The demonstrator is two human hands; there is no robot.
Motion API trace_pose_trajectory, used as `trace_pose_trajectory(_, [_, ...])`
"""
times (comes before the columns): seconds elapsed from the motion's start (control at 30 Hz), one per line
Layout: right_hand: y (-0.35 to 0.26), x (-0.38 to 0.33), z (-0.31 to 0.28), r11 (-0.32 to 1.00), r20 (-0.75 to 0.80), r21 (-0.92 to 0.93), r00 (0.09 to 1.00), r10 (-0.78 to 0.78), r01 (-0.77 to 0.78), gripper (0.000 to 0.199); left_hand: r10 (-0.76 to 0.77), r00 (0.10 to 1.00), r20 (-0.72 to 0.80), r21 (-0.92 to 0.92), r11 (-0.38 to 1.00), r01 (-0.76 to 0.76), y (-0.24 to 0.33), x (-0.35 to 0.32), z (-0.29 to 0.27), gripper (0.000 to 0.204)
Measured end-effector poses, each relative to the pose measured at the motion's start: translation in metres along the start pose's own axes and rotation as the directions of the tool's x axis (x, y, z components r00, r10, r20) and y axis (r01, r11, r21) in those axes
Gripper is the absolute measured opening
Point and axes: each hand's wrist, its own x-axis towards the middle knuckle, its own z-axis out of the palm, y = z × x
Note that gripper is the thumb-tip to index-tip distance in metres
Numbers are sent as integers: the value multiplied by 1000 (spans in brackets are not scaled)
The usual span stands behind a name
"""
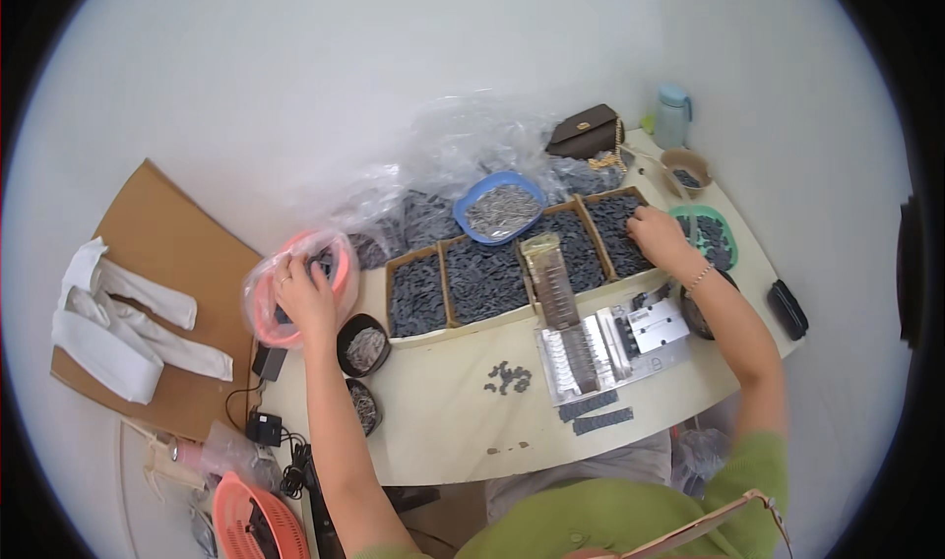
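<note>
Left hand (303, 288), left of centre, half-curled at pink basket (341, 276); right hand (658, 234), upper right, fingers bunched at dark pieces (615, 222) in tray (595, 232). Holds: cannot tell. Step, judged: two-handed picking; next calls for secure fingertip grip.

A pink, plastic-draped basket (279, 338) stands left of small dark pieces (622, 249) filling a divided cardboard tray (596, 239).

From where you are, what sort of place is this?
Perhaps a small parts-assembly workroom: the table holds boxes of small dark pieces, a blue tray of silvery bits and a metal device.
</note>
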Motion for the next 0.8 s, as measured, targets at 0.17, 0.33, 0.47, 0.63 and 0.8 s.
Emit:
trace_pose_trajectory(0.17, [-17,4,-21,987,-80,150,994,67,-55,9,123,880,459,-365,929,60,18,-42,29,14])
trace_pose_trajectory(0.33, [-30,-12,-52,877,-15,480,1000,4,4,17,195,690,697,-388,912,134,79,-79,52,10])
trace_pose_trajectory(0.47, [-56,-34,-65,645,235,753,969,-79,-130,29,156,698,699,-403,892,204,82,-78,52,10])
trace_pose_trajectory(0.63, [-91,-58,-62,559,256,824,938,-234,-85,31,-17,826,563,-434,845,312,76,-79,48,10])
trace_pose_trajectory(0.8, [-106,-63,-78,598,245,801,925,-291,-24,30,-44,728,684,-252,922,293,64,-74,44,12])
